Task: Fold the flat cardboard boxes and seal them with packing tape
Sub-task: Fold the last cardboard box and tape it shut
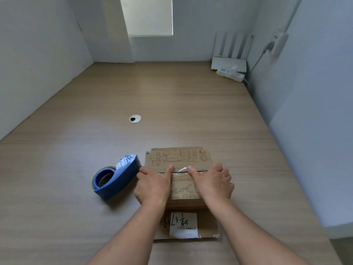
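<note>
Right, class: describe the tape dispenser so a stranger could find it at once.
Start at the wooden desk. Near its front edge, two hands press on a printed cardboard box. Just left of it lies the tape dispenser: the only blue object, curved around a tape roll.

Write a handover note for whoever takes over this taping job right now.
Left hand: flat on the box, thumb pressing the tape along the top seam.
Right hand: the same from the other side, thumb on the tape.
Dispenser: on the table, left of the box, touching or nearly so.
Flat cardboard with a white label lies nearer the person.
Done: box folded, flaps shut, tape laid on the seam.
Left: smooth the tape down; fold and tape the flat piece.
</note>
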Available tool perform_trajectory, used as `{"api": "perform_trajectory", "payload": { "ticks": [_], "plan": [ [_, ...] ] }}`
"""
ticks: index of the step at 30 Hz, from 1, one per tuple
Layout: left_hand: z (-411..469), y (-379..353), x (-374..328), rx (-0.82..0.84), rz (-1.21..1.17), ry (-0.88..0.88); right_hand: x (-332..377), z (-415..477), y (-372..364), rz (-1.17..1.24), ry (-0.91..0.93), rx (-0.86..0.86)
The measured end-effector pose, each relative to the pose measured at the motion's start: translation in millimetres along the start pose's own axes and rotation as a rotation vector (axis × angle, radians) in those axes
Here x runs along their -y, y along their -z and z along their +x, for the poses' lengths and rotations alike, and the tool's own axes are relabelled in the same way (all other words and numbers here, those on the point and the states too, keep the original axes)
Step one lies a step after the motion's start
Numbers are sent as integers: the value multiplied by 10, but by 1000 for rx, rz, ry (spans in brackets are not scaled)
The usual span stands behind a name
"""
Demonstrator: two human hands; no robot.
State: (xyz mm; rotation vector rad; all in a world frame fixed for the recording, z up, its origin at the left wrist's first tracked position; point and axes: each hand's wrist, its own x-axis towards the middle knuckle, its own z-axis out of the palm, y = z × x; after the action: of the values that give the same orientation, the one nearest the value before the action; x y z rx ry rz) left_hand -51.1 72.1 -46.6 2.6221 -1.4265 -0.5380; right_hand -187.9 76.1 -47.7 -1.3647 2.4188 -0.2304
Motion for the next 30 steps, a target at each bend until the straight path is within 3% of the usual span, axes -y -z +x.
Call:
{"api": "perform_trajectory", "payload": {
  "ticks": [8,11,15,21,25,28,30],
  "plan": [
    [91,-33,213,-78,-141,-41,-261,148,-61,391,167,-63],
    [64,-16,261,-2,-207,-14,-248,144,-40,311,136,-60],
    [-2,13,280,109,-199,-43,-101,33,32,-31,94,52],
    [-92,-42,494,135,-350,-55,-77,142,82,-14,148,94],
    [-373,4,723,384,-574,-199,-68,499,299,-88,273,157],
    [-317,161,796,244,-315,-438,-114,688,341,-99,385,234],
    [-234,251,723,288,-200,-574,-153,736,328,-96,425,246]
  ]
}}
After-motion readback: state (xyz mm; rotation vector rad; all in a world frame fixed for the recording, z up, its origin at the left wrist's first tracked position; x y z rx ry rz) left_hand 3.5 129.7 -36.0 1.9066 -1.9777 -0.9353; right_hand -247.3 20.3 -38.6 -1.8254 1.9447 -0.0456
